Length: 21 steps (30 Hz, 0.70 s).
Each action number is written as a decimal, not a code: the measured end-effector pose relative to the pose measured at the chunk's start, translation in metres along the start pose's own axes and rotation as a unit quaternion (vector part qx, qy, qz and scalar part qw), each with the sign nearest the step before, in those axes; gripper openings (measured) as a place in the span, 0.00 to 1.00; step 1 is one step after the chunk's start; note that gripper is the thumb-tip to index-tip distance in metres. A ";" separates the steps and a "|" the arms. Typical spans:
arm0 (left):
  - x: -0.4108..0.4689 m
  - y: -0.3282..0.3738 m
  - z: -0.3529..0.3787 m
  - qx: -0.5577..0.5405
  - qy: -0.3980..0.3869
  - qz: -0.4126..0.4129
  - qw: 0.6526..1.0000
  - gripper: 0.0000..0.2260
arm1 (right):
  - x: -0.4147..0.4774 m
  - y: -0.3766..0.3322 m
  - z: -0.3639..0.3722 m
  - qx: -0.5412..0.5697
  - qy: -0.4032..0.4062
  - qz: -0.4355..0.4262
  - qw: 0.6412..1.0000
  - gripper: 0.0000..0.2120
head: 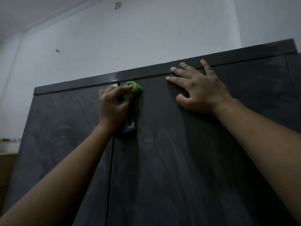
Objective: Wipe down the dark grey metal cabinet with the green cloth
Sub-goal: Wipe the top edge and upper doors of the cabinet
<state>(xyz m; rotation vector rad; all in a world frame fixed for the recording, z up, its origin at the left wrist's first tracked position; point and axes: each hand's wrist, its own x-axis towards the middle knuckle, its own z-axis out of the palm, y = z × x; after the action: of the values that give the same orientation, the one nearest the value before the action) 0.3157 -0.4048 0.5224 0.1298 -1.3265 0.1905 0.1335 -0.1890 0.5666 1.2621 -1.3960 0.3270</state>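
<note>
At the far left edge a brown box (7,170) stands against the white wall (114,38). Next to it rises the dark grey metal cabinet (179,168), its left door (65,136) streaked with pale, dusty smears. The left grip (114,106), a bare hand, is curled tight around the green cloth (134,88) and presses the bunched wad against the cabinet front, right at the top of the seam (112,160) between the two doors and just under the top rail (162,70). A darker fold (129,128) hangs below that hand; whether it belongs to the cloth is unclear. Further right, the right grip (201,93) lies flat and spread on the right door (244,119), holding nothing, with its fingertips (183,64) reaching onto the rail.
</note>
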 end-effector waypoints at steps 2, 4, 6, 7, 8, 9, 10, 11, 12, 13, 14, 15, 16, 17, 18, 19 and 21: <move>-0.014 0.004 -0.002 0.019 0.003 -0.006 1.000 0.11 | -0.001 0.000 0.000 -0.011 -0.009 -0.010 1.000 0.38; -0.033 0.007 -0.010 0.028 -0.008 0.014 0.999 0.11 | -0.001 -0.001 -0.002 -0.016 -0.020 -0.017 1.000 0.40; -0.053 0.005 -0.020 0.033 -0.034 0.055 0.997 0.11 | 0.000 -0.003 -0.003 -0.018 -0.022 -0.017 0.999 0.40; -0.062 0.003 -0.025 0.037 -0.047 0.071 0.996 0.11 | 0.000 -0.003 -0.004 -0.020 -0.021 -0.017 0.999 0.40; -0.066 0.000 -0.028 0.041 -0.059 0.081 0.994 0.12 | 0.000 -0.004 -0.004 -0.023 -0.020 -0.017 0.999 0.40; -0.066 -0.003 -0.029 0.045 -0.068 0.085 0.993 0.12 | 0.000 -0.004 -0.003 -0.026 -0.020 -0.016 0.999 0.40; -0.061 -0.007 -0.028 0.049 -0.072 0.081 0.993 0.13 | 0.000 -0.004 -0.003 -0.028 -0.019 -0.015 0.999 0.40; -0.052 -0.009 -0.026 0.053 -0.070 0.070 0.994 0.12 | 0.000 -0.005 -0.002 -0.030 -0.020 -0.015 0.999 0.40; -0.042 -0.009 -0.023 0.055 -0.062 0.055 0.995 0.11 | 0.000 -0.006 -0.002 -0.031 -0.021 -0.015 0.999 0.40; -0.029 -0.007 -0.019 0.052 -0.054 0.038 0.996 0.10 | 0.000 -0.006 -0.002 -0.032 -0.022 -0.014 0.999 0.40; -0.017 -0.006 -0.015 0.043 -0.046 0.021 0.998 0.12 | 0.000 -0.005 -0.002 -0.033 -0.022 -0.013 0.999 0.40; -0.005 -0.003 -0.009 0.034 -0.031 0.002 0.999 0.12 | 0.000 -0.005 -0.001 -0.036 -0.021 -0.012 0.999 0.40; 0.007 -0.002 -0.003 0.024 -0.011 -0.026 0.999 0.12 | 0.000 -0.005 -0.001 -0.039 -0.021 -0.012 0.999 0.40; 0.018 0.002 0.004 0.013 0.018 -0.063 0.998 0.12 | 0.000 -0.004 -0.001 -0.041 -0.021 -0.013 0.999 0.40; 0.027 0.006 0.010 -0.001 0.054 -0.109 0.993 0.12 | 0.001 -0.004 -0.001 -0.041 -0.021 -0.013 0.999 0.40; 0.035 0.011 0.017 -0.008 0.095 -0.156 0.983 0.12 | 0.001 -0.004 0.000 -0.041 -0.019 -0.011 0.999 0.40; 0.041 0.023 0.031 0.027 0.137 -0.227 0.964 0.12 | 0.001 -0.003 -0.001 -0.039 -0.014 -0.007 0.999 0.40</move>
<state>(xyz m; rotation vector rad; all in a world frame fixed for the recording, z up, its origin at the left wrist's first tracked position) 0.2905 -0.3859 0.5693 0.4331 -0.9863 -0.1416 0.1367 -0.1902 0.5662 1.2154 -1.4099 0.2449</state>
